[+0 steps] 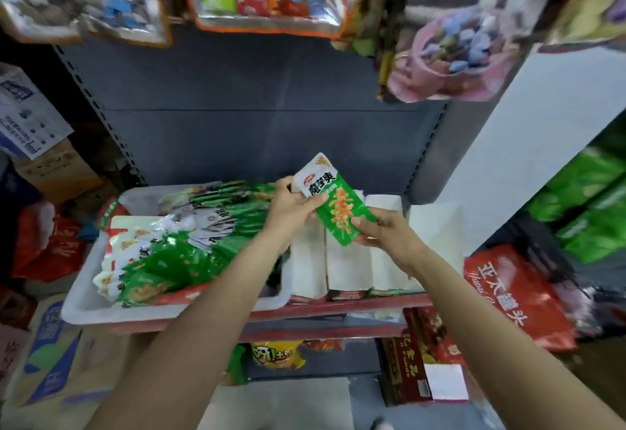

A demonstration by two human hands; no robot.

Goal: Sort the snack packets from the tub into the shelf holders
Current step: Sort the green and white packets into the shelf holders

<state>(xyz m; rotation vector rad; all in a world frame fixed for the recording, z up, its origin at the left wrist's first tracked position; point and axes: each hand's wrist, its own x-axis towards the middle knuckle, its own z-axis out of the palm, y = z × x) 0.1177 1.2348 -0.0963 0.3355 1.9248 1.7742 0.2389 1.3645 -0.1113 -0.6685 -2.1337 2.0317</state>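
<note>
Midway through sorting, you held one green-and-white packet [333,201] above the white shelf holders [345,260], left hand [291,207] and right hand [384,229] both pinching it; next came lowering it into a holder, the tub [84,307] still heaped.

Green-and-white snack packet [333,199], held up between both hands: large black characters "魔芋爽" on the white upper part; small red logo above them, too small to read.

Red bag [515,297] at right: white characters "亚太罐头", with script lettering beside, blurred.

Dark red box [406,372] on lower shelf: gold "Foods", seemingly, beside illegible characters.

Yellow packet [276,355] below: print unreadable.
</note>
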